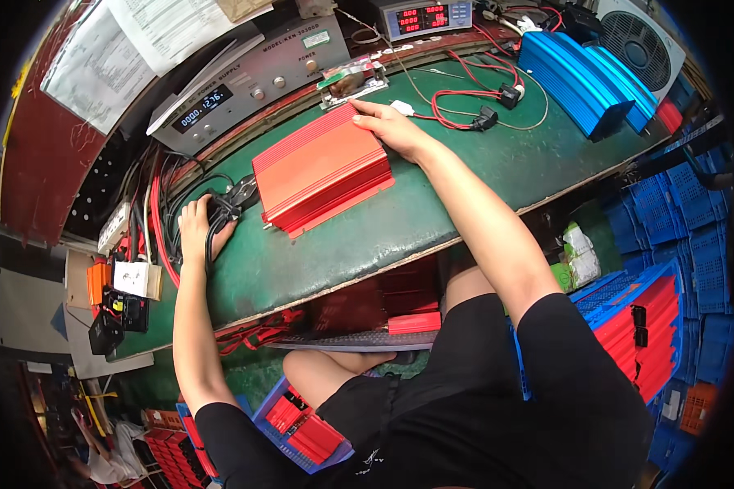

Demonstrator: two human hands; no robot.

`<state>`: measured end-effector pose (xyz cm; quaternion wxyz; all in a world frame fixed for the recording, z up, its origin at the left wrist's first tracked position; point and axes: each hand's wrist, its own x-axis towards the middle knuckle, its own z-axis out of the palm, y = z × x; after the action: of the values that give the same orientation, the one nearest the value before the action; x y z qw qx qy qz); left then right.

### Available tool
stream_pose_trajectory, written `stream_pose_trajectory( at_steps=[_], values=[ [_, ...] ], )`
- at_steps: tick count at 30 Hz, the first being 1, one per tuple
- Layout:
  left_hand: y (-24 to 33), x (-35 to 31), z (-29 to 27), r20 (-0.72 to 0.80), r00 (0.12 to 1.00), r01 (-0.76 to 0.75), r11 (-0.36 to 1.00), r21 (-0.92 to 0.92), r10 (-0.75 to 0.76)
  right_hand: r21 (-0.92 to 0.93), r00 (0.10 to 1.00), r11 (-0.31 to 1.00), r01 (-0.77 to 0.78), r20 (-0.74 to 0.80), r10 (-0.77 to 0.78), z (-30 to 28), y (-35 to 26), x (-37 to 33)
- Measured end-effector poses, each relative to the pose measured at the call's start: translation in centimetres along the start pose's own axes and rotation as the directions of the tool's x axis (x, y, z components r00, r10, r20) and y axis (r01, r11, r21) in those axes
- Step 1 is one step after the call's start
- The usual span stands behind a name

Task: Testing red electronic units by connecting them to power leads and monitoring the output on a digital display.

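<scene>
A red ribbed metal box (322,167), likely a power inverter casing, lies on the green bench top. My right hand (390,129) grips its far right corner, thumb on top and fingers along the edge. To the left of the box, my left hand (204,228) is closed round a black cable (214,236). Next to that hand, a black clamp or connector (243,191) reaches the box's left end; how it joins the box cannot be made out.
Behind stands a grey power supply (253,81) with a lit display. A small meter (428,16), red and black leads (457,110) and blue ribbed casings (575,81) are farther right. Crates (302,432) of red casings stand below the bench.
</scene>
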<state>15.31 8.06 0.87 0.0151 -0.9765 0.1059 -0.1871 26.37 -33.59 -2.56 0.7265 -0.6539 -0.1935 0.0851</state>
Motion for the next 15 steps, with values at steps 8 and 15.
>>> stream_pose_trajectory(
  at_steps=[8, 15],
  values=[
    [-0.3, -0.1, 0.1, 0.005, 1.0, 0.018, 0.999, 0.05, -0.019, 0.004, 1.0, 1.0, -0.003, -0.008, 0.003, 0.6, 0.0, 0.2],
    [-3.0, 0.1, 0.3, 0.183, 0.983, -0.006, 1.0, 0.008, 0.004, -0.044, 0.997, 0.997, 0.065, -0.039, -0.067, 0.6, 1.2, 0.7]
  ],
)
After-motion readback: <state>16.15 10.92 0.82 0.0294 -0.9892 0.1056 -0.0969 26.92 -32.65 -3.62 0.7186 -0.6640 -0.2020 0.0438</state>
